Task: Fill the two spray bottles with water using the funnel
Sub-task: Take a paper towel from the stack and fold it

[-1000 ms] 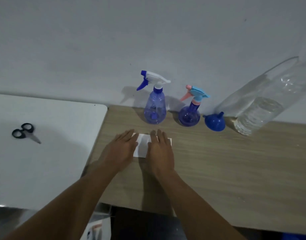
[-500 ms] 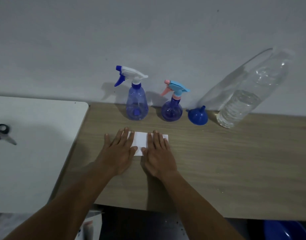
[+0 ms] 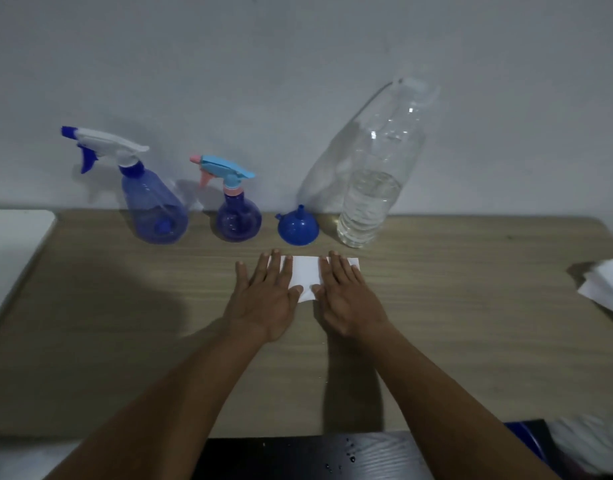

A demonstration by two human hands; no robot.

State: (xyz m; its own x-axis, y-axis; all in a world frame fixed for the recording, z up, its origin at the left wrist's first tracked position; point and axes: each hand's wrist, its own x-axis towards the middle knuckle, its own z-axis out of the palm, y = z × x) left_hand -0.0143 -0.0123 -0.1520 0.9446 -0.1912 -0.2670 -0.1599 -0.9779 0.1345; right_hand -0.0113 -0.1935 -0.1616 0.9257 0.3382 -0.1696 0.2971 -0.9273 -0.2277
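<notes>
Single view, worn on the head. It looked forward and down across a wooden table (image 3: 454,341) from its near edge toward a pale wall (image 3: 298,64) on the far side. Close range: both forearms rose from the bottom, with the left hand (image 3: 263,303) and right hand (image 3: 350,303) at centre. Wide lens; the table's left and right edges slanted inward. A white surface (image 3: 14,244) was cropped at left.
</notes>
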